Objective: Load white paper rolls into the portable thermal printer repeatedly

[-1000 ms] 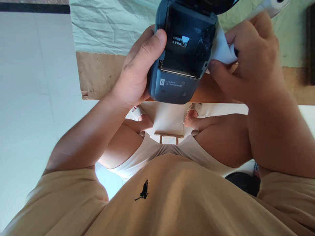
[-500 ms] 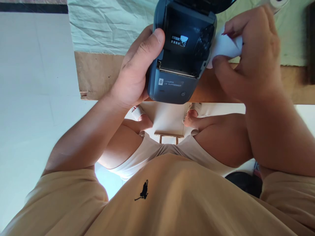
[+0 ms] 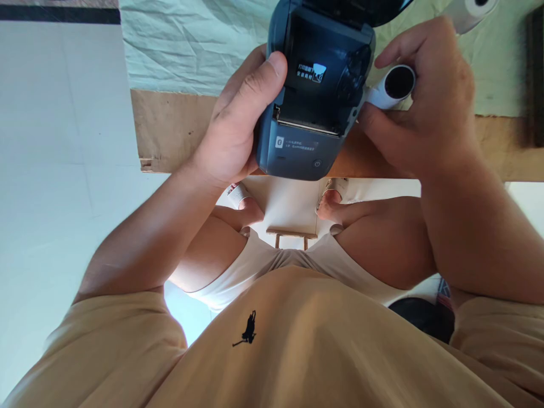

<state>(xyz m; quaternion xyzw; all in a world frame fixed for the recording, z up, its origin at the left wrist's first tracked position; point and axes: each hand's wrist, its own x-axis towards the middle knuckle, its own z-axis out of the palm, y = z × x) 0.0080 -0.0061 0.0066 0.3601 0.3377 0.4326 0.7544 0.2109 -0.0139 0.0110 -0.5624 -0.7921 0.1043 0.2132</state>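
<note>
A dark blue label printer (image 3: 293, 156) is tilted up over the table's front edge, its lid (image 3: 346, 8) raised and the dark paper bay showing. Gripping its left side is my left hand (image 3: 242, 113), thumb over the rim and the other fingers mostly hidden behind. My right hand (image 3: 437, 96) holds a small white paper roll (image 3: 379, 97) with a black hollow end, close against the printer's right side. Its thumb lies below the roll and the index finger reaches above it. The roll's far end is hidden by the printer.
A second white roll (image 3: 465, 16) lies on the pale green cloth (image 3: 191, 45) at the upper right. The wooden table edge (image 3: 170, 130) runs below the cloth. A dark object (image 3: 536, 79) stands at the far right. My legs are under the table edge.
The roll in my right hand has turned, so its dark hollow end now faces me where white paper showed before. The right index finger has lifted away. The printer has hardly moved.
</note>
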